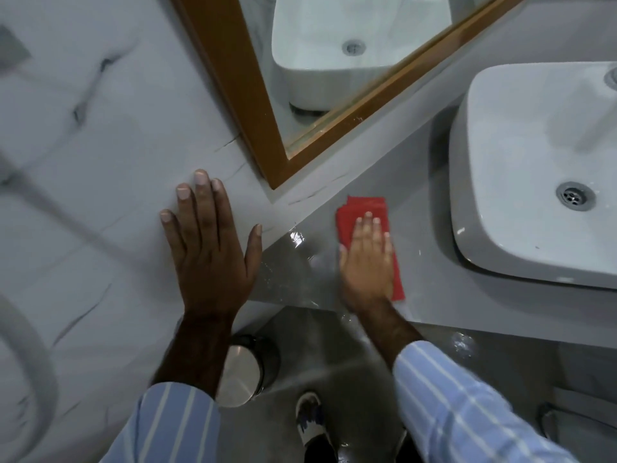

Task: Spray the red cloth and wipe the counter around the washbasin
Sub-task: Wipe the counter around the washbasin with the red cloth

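Right hand [367, 259] presses flat, fingers spread, on the red cloth [364, 212] on the wet counter [417, 202] left of the washbasin [521, 162], while the open left hand [210, 242] braces against the wall [100, 145] for balance.

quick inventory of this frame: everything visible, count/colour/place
red cloth: 1, red, flat on counter left of the basin, under the right hand
washbasin: 1, white, on counter at right
counter: 1, grey, wet patches near its front edge
mirror: 1, wooden frame, on wall, reflects a basin
wall: white marbled
bin: 1, steel lid, on floor below the counter
shoe: 1, white and dark, on floor
left hand: flat on wall
right hand: flat on cloth
sleeves: 2, blue striped
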Available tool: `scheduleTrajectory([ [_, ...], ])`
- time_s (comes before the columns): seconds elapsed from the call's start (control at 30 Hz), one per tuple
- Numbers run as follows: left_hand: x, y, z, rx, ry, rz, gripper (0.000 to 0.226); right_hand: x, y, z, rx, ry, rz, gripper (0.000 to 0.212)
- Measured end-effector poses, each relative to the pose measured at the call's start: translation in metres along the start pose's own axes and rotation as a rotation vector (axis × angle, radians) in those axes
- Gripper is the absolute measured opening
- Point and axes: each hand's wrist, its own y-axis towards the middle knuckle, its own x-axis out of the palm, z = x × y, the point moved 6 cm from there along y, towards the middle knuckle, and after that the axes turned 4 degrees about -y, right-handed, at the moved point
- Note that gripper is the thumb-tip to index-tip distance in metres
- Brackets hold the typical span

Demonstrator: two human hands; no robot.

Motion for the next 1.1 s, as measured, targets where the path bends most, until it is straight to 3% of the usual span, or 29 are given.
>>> scheduleTrajectory([
  [0.07,0.000,0.000,-0.002,0.018,0.010,-0.003,0.081,0.007,-0.018,-0.053,-0.223,0.099,-0.046,0.068],
  [0.17,-0.008,-0.003,-0.008,0.043,-0.049,0.010,0.078,0.028,-0.068,-0.100,-0.800,-0.033,-0.110,0.065],
  [0.2,-0.013,-0.006,-0.013,0.037,-0.073,0.023,0.078,0.029,-0.071,-0.095,-0.904,-0.054,-0.109,0.065],
  [0.27,-0.023,-0.012,-0.027,0.004,-0.075,0.045,0.078,0.025,-0.060,-0.068,-0.910,-0.051,-0.063,0.066],
  [0.4,-0.028,-0.016,-0.039,-0.037,0.009,0.030,0.080,0.012,-0.029,-0.007,-0.333,0.019,-0.072,0.069],
  [0.47,-0.026,-0.015,-0.034,-0.046,0.017,0.029,0.081,0.013,-0.031,-0.032,-0.228,0.003,-0.004,0.069],
  [0.5,-0.025,-0.015,-0.032,-0.047,0.023,0.033,0.082,0.018,-0.036,-0.056,-0.309,0.003,-0.010,0.067],
  [0.6,-0.025,-0.015,-0.030,-0.049,0.028,0.046,0.082,0.031,-0.071,-0.121,-0.821,-0.049,-0.150,0.066],
  [0.67,-0.025,-0.015,-0.031,-0.055,0.018,0.039,0.082,0.040,-0.080,-0.118,-0.973,-0.112,-0.179,0.066],
  [0.73,-0.025,-0.017,-0.034,-0.056,0.008,0.030,0.082,0.039,-0.075,-0.086,-0.886,-0.064,-0.124,0.068],
  [0.97,-0.027,-0.016,-0.031,-0.082,-0.090,0.009,0.079,-0.014,-0.072,0.136,-0.083,-0.090,-0.020,0.066],
  [1.1,-0.026,-0.017,-0.032,-0.098,-0.099,-0.001,0.079,-0.011,-0.057,0.118,0.259,-0.051,0.008,0.066],
])
